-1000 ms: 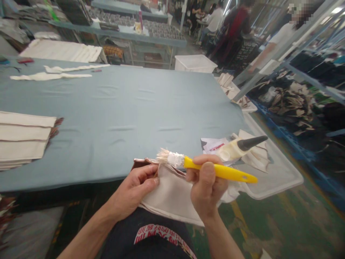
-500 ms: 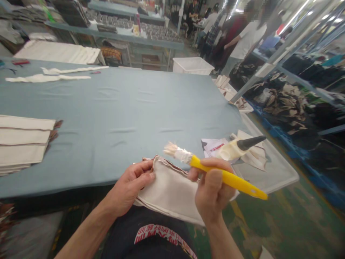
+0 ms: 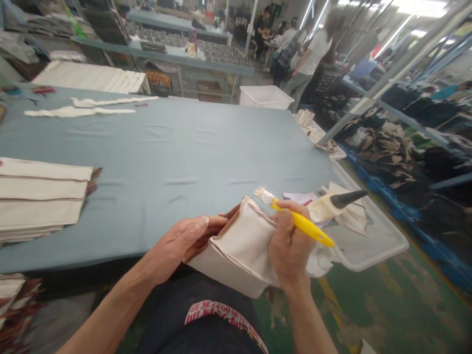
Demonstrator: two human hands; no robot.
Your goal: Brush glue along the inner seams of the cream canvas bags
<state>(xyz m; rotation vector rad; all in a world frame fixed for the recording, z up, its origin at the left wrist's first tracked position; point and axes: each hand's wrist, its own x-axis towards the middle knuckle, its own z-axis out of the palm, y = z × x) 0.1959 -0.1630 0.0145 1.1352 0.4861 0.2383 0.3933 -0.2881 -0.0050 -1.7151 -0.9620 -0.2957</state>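
Observation:
A cream fabric pouch (image 3: 254, 231) with brown lining is tilted at the table's front edge, its mouth spread apart towards the left. My left hand (image 3: 190, 241) holds it at that mouth; the thumb lies on top and the other fingers are partly hidden inside. Closed round a yellow-handled brush (image 3: 308, 229), my right hand (image 3: 291, 246) also rests against the pouch's right part. The brush's pale bristles, with white wrapping below them, point up and left above the pouch. Just behind the right hand lies a cream bottle with a black nozzle (image 3: 346, 197).
Stacked cream fabric pieces (image 3: 44, 191) lie on the left of the blue-covered table (image 3: 191, 147). Two white strips (image 3: 81, 112) are at the far left. A white tray (image 3: 383, 246) adjoins the right edge, near a slanted metal post (image 3: 368, 103). People stand in the background.
The pouch's mouth has opened, and my left fingers have moved from pinching its corner into the opening. My right hand, with the brush, has shifted slightly; the brush tip is farther right.

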